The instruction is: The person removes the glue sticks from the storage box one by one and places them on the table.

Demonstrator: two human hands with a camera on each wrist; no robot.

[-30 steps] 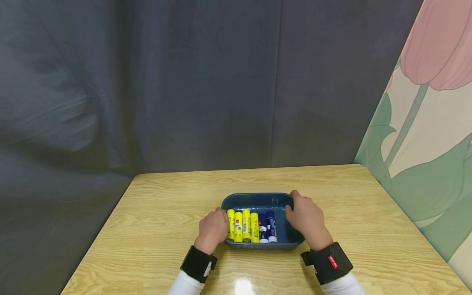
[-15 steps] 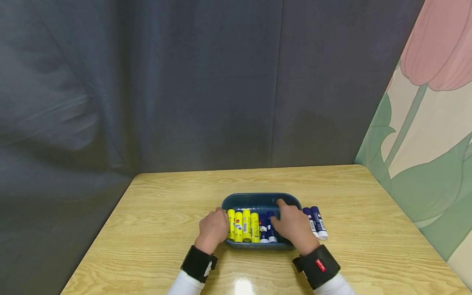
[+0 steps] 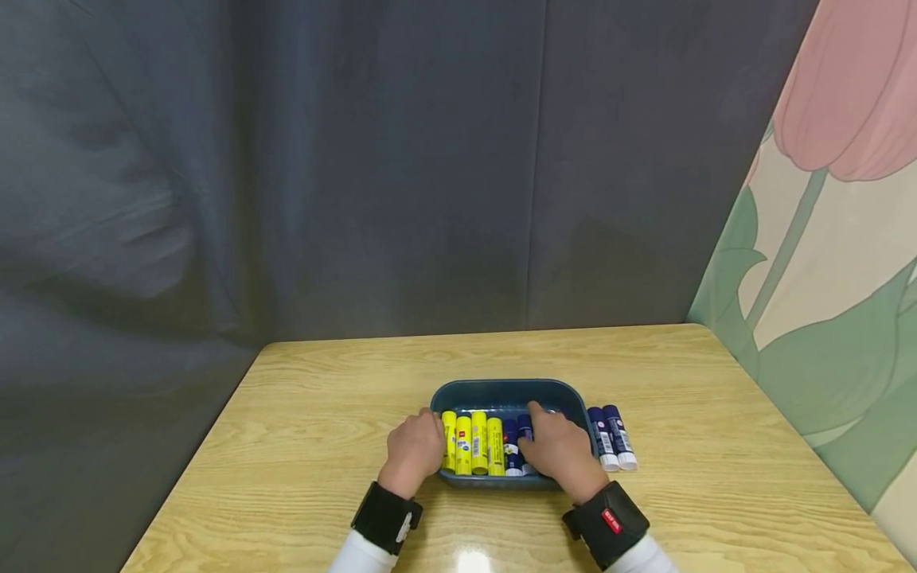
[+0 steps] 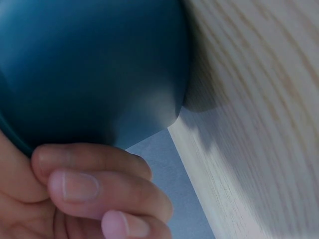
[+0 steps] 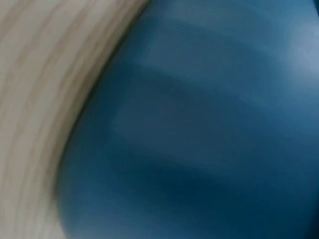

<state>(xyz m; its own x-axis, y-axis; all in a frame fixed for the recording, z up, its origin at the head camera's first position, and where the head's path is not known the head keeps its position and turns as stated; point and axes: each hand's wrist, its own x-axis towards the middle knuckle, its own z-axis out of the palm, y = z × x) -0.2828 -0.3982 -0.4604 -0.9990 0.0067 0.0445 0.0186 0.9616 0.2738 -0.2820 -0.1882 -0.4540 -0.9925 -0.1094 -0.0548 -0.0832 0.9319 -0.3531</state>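
main risk as we're reading it: the right hand (image 3: 561, 450) is sitting low inside the tray (image 3: 494, 482), right over the end blue stick (image 3: 525, 427), and the neighbouring blue stick (image 3: 511, 450) is lying close alongside. a sloppy pinch could be dragging both, or shoving them into the yellow sticks (image 3: 479, 442) lining up toward the tray's left edge.

second risk: the loose blue sticks (image 3: 604, 439) are lying on the desk (image 3: 322, 414), just outside the tray's right edge. we'd be rolling them if the hand swings out low; round barrels, nothing blocking toward the desk's right edge.

third: the tray could be sliding if the left grip slackens while the right side is pushing.

positions: tray is sitting about midway between the desk's left and right edges, well short of the far edge. left hand (image 3: 417, 446) is gripping its left edge, fingers (image 4: 104, 194) bent in against the outer wall.

right side: index is reaching past the end stick's far end, thumb is lying by its flank. we're not able to tell how wide they're standing or whether they're holding it; right wrist view is only showing blurred tray wall.
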